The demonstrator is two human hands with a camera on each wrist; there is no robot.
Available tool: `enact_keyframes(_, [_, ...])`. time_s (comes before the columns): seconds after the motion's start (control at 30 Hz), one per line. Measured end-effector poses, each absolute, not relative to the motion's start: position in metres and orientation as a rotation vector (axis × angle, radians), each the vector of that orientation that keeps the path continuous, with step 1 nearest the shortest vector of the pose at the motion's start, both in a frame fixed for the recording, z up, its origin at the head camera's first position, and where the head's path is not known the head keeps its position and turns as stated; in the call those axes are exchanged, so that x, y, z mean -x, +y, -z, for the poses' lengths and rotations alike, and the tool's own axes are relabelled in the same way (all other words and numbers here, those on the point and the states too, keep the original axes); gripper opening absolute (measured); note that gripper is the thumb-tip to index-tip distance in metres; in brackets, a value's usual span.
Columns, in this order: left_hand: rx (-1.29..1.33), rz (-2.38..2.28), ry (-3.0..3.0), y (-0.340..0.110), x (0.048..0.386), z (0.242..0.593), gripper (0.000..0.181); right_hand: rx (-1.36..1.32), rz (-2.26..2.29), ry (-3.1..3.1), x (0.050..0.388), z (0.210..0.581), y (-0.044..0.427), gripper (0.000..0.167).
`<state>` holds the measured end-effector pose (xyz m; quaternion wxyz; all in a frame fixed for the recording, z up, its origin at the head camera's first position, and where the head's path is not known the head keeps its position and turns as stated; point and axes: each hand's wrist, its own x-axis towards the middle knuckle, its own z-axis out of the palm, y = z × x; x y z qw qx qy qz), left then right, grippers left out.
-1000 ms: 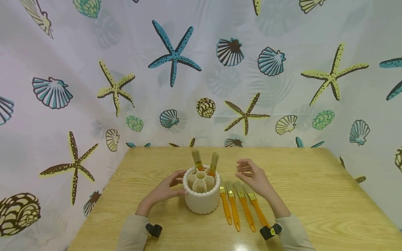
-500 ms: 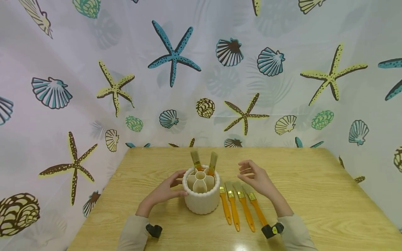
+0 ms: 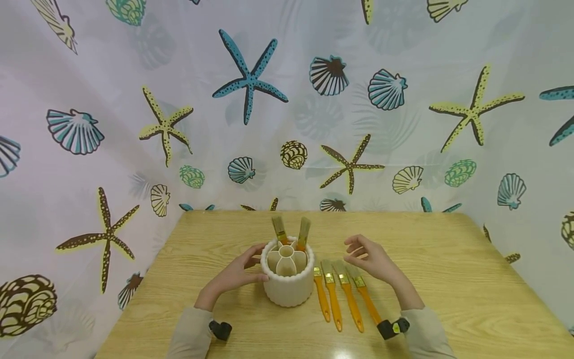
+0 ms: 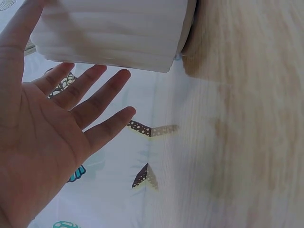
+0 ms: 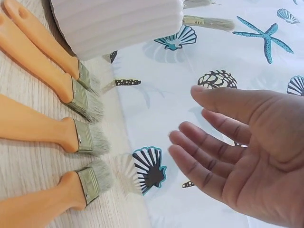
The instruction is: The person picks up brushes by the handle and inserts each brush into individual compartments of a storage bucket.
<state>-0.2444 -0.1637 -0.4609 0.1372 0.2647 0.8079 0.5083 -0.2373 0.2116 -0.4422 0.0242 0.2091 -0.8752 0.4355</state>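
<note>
A white round holder (image 3: 288, 286) with inner compartments stands on the table, two brushes (image 3: 280, 229) upright in its back part. The left hand (image 3: 237, 271) rests against the holder's left side, thumb in front and fingers behind; in the left wrist view the hand (image 4: 52, 137) has its fingers spread beside the holder (image 4: 114, 33). Several orange-handled brushes (image 3: 334, 304) lie in a row right of the holder, bristles away from the person. Above the table, the right hand (image 3: 374, 259) hovers behind and right of them, relaxed and holding nothing; the right wrist view shows the hand (image 5: 247, 147) near the bristles (image 5: 99, 142).
The wooden table (image 3: 484, 294) extends to both sides of the hands. Behind it and at the sides hangs a white curtain (image 3: 278, 189) with starfish and shells. A dark wrist camera (image 3: 219, 330) is on the left wrist, another (image 3: 392, 328) on the right.
The right hand has drifted a little right and toward the person, away from the holder. The left hand, the holder and the brushes keep their places.
</note>
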Motion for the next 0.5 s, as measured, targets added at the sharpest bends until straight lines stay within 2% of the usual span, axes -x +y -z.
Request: enact_keyframes(0.5, [-0.748, -1.466, 2.339, -0.159, 0.241, 0.457, 0.085, -0.783, -1.202, -2.883, 0.236, 0.440, 0.226, 0.034])
